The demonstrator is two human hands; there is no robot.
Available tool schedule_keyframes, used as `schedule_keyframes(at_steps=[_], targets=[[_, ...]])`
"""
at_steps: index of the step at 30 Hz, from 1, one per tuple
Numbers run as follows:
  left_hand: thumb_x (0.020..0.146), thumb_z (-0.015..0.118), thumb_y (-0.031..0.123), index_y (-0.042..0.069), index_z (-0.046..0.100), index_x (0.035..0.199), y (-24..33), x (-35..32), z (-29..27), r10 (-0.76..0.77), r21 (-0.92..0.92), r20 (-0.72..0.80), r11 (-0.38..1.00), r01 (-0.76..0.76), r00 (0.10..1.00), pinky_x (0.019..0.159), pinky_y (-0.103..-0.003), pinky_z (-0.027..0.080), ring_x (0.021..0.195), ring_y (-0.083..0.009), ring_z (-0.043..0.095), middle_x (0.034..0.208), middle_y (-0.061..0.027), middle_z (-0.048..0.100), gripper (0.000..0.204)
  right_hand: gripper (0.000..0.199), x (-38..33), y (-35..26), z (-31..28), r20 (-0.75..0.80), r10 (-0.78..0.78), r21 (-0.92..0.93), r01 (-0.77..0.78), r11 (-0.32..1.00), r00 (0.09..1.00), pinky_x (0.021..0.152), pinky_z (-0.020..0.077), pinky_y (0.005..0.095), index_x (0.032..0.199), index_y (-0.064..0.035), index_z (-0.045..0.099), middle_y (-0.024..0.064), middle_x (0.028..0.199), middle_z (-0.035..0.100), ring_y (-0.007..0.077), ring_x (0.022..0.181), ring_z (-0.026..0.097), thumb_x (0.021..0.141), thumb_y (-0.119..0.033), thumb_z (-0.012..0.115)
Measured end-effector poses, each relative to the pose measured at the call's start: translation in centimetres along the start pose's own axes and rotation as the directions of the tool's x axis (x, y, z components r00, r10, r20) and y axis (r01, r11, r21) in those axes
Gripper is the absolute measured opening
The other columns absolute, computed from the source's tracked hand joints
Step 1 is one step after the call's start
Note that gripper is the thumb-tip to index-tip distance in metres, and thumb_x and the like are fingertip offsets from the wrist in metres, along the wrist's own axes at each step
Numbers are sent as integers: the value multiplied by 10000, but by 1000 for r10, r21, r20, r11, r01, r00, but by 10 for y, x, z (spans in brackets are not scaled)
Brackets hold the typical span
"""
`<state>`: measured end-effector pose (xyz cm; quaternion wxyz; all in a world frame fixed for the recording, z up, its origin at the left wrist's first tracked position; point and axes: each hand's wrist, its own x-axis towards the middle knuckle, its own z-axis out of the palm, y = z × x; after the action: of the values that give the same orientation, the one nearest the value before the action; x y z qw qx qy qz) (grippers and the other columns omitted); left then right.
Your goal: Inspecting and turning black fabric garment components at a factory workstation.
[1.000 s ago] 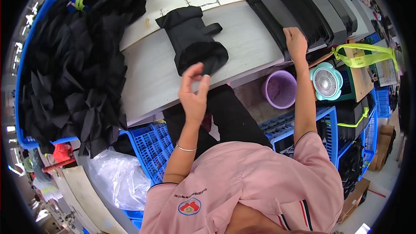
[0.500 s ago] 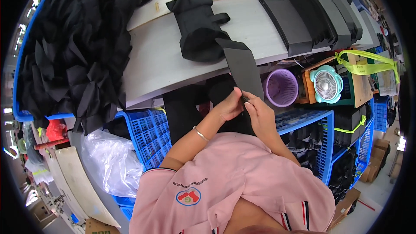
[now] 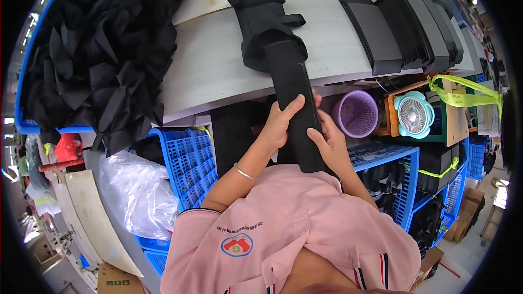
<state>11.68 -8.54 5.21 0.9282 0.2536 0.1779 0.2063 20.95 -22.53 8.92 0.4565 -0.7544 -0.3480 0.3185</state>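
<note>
A long black panel (image 3: pixel 291 84), folded into a narrow box-like shape, runs from my chest up to the table edge. My left hand (image 3: pixel 280 124) grips its left side, thumb lying on top. On the other side my right hand (image 3: pixel 330 140) holds it, thumb on the upper face and fingers partly hidden behind. The panel's far end lies at the near end of a black fabric bag (image 3: pixel 261 16) with a side loop, which rests on the table. Whether that end is inside the bag or over it, I cannot tell.
Black fabric pieces (image 3: pixel 103 60) fill a big blue bin at left. Stacked dark panels (image 3: pixel 376 32) lie on the table (image 3: pixel 204 68) at right. Below them are a purple basket (image 3: pixel 356 113), a turquoise fan (image 3: pixel 414 114) and blue crates (image 3: pixel 408 185). A clear plastic bag (image 3: pixel 139 196) sits lower left.
The panel, a flat grey face before, now shows as a folded black shape, its far end overlapping the bag's near end. My hands have moved apart onto its two sides.
</note>
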Motion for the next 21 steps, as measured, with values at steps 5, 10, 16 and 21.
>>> schedule_keyframes(at_steps=[5, 10, 16, 21], targets=[[942, 663, 266, 42, 587, 1310, 30, 4, 3, 637, 952, -250, 298, 66, 729, 961, -345, 470, 1345, -320, 411, 1447, -221, 448, 437, 445, 24, 15, -2, -10, -144, 91, 145, 985, 989, 892, 485, 295, 1365, -9, 513, 174, 1126, 676, 209, 1009, 654, 952, -144, 609], [906, 599, 65, 89, 666, 1243, 62, 53, -54, 815, 945, 235, -318, 70, 529, 1001, -342, 452, 1384, -342, 398, 1452, -224, 458, 345, 414, 37, 7, 4, -25, -228, -161, 221, 962, 973, 698, 523, 345, 1327, -54, 564, 239, 963, 689, 300, 770, 705, 932, -161, 625], [752, 421, -139, -34, 649, 1170, 77, 77, -26, 733, 947, 291, -129, -295, 614, 977, -295, 460, 1338, -315, 493, 1429, -180, 522, 488, 448, 62, -15, 8, -40, -301, -265, 280, 923, 953, 609, 491, 449, 1337, -86, 541, 237, 788, 651, 415, 672, 643, 895, -102, 610], [741, 437, -137, -63, 643, 1131, 84, 61, 5, 609, 921, 365, -128, -367, 704, 1094, -404, 399, 1416, -346, 367, 1457, -147, 495, 447, 453, 88, -42, 12, -44, -323, -434, 273, 858, 945, 608, 491, 499, 1338, -51, 504, 232, 730, 642, 445, 677, 630, 894, -98, 583]])
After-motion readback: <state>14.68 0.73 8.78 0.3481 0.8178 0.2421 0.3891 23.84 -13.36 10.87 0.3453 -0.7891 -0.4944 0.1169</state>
